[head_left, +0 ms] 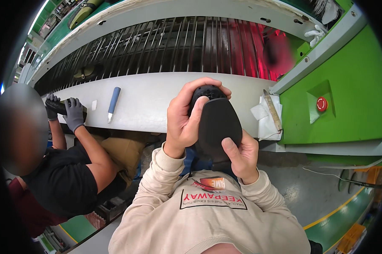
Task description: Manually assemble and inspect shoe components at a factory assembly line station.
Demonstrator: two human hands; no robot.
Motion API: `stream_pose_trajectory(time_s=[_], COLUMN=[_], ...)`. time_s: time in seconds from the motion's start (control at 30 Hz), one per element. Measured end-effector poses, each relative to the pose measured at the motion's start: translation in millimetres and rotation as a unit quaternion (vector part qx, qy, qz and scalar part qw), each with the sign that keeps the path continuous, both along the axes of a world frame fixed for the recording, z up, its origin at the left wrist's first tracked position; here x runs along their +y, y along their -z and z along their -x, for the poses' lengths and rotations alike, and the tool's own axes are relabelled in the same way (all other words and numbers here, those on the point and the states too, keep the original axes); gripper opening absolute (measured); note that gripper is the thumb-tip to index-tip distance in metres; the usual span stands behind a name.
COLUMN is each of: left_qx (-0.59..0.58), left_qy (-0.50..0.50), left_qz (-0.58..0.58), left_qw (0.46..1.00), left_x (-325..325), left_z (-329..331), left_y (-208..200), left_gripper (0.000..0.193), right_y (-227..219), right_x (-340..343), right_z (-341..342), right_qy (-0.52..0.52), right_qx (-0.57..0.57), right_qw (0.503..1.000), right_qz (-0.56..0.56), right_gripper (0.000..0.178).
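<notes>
A black shoe [219,122] is held up between my two hands, over the near edge of the white ledge. Its smooth, flat sole side faces up, and a rounded, darker part shows behind its far end. Whether these are joined I cannot tell. My left hand [187,114] wraps round the far end, fingers over the top and thumb against the flat side. Lower down, my right hand [242,156] grips the right edge with its thumb on the flat face; its other fingers are mostly hidden underneath.
On the white ledge [153,101] lie a blue-handled knife [114,105] and a small white block [94,105]. Right of my hands, a worn brush [272,110] rests on white papers. Beyond runs a roller conveyor [170,46]. A gloved co-worker [76,169] holds a black item at left.
</notes>
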State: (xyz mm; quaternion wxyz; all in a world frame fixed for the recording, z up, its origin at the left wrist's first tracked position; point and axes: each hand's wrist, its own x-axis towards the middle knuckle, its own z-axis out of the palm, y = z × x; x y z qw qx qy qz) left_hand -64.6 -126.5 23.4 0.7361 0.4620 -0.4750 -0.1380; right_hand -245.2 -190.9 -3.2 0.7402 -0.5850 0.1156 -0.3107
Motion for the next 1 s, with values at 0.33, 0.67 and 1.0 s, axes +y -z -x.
stream_pose_trajectory(time_s=[0.33, 0.67, 1.0], left_qx=[0.112, 0.054, 0.046], left_qy=[0.050, 0.020, 0.007], left_qz=[-0.006, -0.020, -0.025], left_qw=[0.992, 0.998, 0.999], left_x=[9.8, 8.8, 8.2], left_z=[1.3, 5.2, 8.3], left_y=[-7.1, -6.8, -6.7], left_gripper=[0.044, 0.053, 0.048], right_y=[0.5, 3.1, 3.7], right_x=[-1.4, -3.0, -7.3], right_z=[-2.0, -2.7, 0.2], right_qy=[-0.021, -0.013, -0.022], right_qx=[0.014, 0.017, 0.019], right_qw=[1.000, 1.000, 0.999], right_qz=[0.001, 0.014, 0.020], right_gripper=[0.031, 0.031, 0.030])
